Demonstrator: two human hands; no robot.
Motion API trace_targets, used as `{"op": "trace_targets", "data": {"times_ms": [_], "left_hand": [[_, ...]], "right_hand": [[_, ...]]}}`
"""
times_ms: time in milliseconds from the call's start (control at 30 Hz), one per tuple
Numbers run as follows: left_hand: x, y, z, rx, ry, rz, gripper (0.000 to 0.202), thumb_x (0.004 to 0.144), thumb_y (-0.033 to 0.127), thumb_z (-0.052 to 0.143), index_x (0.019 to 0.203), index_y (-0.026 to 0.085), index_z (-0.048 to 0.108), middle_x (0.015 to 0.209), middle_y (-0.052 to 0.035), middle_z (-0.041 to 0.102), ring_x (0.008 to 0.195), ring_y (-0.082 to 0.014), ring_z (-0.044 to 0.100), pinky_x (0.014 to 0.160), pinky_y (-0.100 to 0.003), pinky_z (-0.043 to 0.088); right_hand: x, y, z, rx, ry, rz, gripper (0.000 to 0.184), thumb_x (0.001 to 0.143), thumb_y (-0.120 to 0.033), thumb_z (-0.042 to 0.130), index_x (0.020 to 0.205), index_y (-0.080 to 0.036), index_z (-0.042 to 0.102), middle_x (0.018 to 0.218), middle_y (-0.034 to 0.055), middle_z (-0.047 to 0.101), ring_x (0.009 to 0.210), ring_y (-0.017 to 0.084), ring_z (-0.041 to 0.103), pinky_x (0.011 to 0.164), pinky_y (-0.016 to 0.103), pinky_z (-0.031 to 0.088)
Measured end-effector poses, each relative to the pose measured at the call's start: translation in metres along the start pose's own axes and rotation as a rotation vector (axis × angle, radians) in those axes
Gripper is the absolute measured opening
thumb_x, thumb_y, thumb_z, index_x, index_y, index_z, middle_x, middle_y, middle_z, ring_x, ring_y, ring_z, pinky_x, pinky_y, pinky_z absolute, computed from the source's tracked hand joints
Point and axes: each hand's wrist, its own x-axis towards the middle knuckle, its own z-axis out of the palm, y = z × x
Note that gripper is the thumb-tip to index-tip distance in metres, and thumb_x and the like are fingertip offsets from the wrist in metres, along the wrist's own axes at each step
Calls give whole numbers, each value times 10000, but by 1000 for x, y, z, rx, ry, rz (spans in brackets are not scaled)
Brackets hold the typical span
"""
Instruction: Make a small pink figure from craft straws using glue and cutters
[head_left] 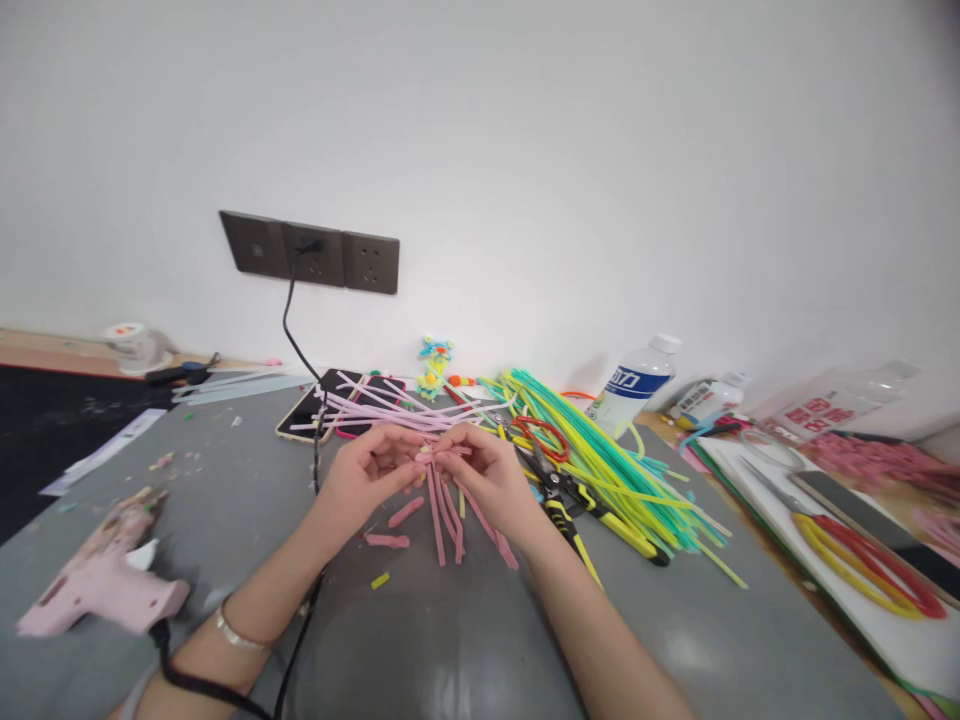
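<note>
Both my hands meet above the grey table (225, 500), pinching a small bunch of pink pipe cleaners (446, 510) at its top. My left hand (371, 470) has its fingers closed on the bunch from the left. My right hand (487, 475) grips it from the right. The pink stems hang down and fan out over the table. Two short pink offcuts (397, 525) lie just below my left hand. A loose pile of longer pale pink pipe cleaners (382, 408) lies right behind the hands.
A pink glue gun (101, 575) lies at front left, its black cord (300, 620) crossing my left forearm. Green and yellow pipe cleaners (600, 450), yellow-handled pliers (592, 510), two phones (330, 400), a water bottle (634, 385) and a white tray with scissors (847, 540) lie around.
</note>
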Motion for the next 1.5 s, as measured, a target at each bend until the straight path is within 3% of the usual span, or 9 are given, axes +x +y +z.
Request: {"op": "trace_targets", "data": {"times_ms": [300, 500, 767, 1067, 1267, 1500], "left_hand": [[0, -2, 4, -216, 40, -238, 224, 665, 318, 830, 800, 158, 750, 717, -33, 727, 652, -144, 666, 528, -201, 519], [-1, -3, 5, -240, 87, -244, 232, 639, 325, 844, 775, 157, 761, 730, -47, 757, 680, -171, 707, 568, -223, 543], [-2, -11, 5, -210, 122, -207, 171, 674, 277, 818, 789, 163, 762, 726, -40, 766, 687, -174, 723, 621, -236, 573], [-4, -2, 5, 0, 158, -93, 180, 710, 321, 771, 790, 160, 768, 705, -54, 768, 666, -206, 722, 630, -289, 596], [-3, 1, 8, -7, 165, -85, 183, 690, 327, 787, 752, 160, 747, 679, -42, 748, 651, -189, 708, 602, -261, 585], [-2, -2, 7, -58, 121, -118, 214, 696, 347, 786, 754, 159, 702, 687, -29, 719, 654, -170, 690, 633, -270, 584]], "right_hand": [[-2, -2, -3, -357, -16, -259, 104, 916, -252, 601, 838, -208, 654, 785, 29, 648, 722, 166, 574, 676, 284, 437], [-2, 0, -1, -397, -2, -279, 75, 908, -170, 588, 855, -204, 629, 805, 25, 656, 741, 163, 584, 697, 273, 442], [-3, 0, 0, -433, 7, -287, 80, 918, -192, 565, 868, -213, 624, 835, 39, 656, 755, 173, 580, 714, 295, 461], [-3, 1, 6, -336, 53, -204, 68, 905, -242, 581, 851, -210, 609, 807, 31, 624, 743, 168, 577, 697, 288, 468], [-2, 4, 11, -41, 145, -52, 126, 845, -313, 665, 821, -209, 597, 760, -2, 569, 681, 140, 556, 633, 256, 471], [1, 11, 10, 250, 193, 166, 236, 762, -399, 748, 815, -202, 629, 753, -3, 617, 656, 134, 582, 670, 275, 514]]}}
